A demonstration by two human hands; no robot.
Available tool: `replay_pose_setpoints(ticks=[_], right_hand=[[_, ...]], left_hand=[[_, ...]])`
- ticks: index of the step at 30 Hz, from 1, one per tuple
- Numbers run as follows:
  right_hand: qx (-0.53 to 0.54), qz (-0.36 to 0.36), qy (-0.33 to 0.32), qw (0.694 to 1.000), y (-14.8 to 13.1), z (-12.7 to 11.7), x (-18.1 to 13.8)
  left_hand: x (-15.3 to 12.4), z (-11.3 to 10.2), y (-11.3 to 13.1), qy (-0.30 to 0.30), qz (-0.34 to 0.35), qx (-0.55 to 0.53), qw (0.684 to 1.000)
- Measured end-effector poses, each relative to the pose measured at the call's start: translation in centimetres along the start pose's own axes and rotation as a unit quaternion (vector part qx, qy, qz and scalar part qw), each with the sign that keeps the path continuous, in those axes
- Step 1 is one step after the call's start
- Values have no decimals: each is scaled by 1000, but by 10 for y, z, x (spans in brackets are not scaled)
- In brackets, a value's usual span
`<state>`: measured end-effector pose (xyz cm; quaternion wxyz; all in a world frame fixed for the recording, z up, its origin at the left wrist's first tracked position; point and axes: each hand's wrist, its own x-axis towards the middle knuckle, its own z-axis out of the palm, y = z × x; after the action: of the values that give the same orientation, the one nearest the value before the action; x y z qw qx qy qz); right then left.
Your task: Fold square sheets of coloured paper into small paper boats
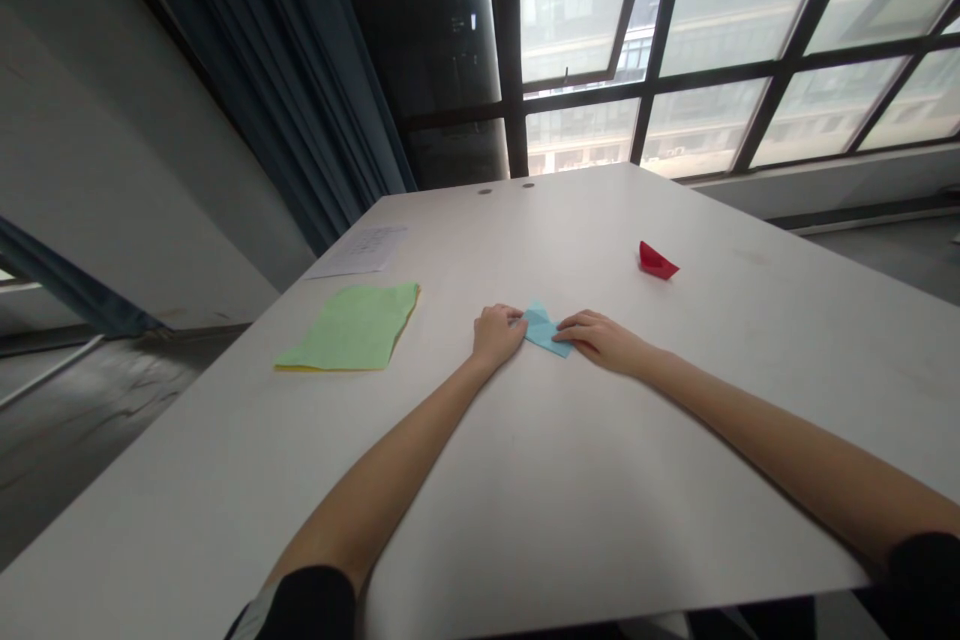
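A small folded light-blue paper [541, 329] lies on the white table [570, 480] between my two hands. My left hand [496, 334] is curled, its fingers pressed on the paper's left edge. My right hand [600, 340] rests on the paper's right side, fingers together and bent, pinning it to the table. Both forearms stretch out over the tabletop.
A stack of green and yellow paper sheets [352, 328] lies to the left. A white printed sheet [360, 251] sits beyond it near the table's edge. A folded red paper boat [656, 261] stands to the right rear. Windows and a dark curtain are behind.
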<state>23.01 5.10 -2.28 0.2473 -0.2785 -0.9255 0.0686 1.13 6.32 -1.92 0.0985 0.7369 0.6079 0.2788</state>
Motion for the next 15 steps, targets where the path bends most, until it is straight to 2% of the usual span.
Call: replay_pose_setpoints(ticks=[6, 10, 15], right_hand=[[7, -1, 1, 1000, -1, 0, 1], [7, -2, -1, 1000, -1, 0, 1], [12, 20, 5, 1000, -2, 1, 3]], left_hand=[[0, -4, 3, 8, 50, -95, 994], [-1, -5, 4, 21, 90, -92, 991], [-3, -5, 5, 0, 121, -58, 991]])
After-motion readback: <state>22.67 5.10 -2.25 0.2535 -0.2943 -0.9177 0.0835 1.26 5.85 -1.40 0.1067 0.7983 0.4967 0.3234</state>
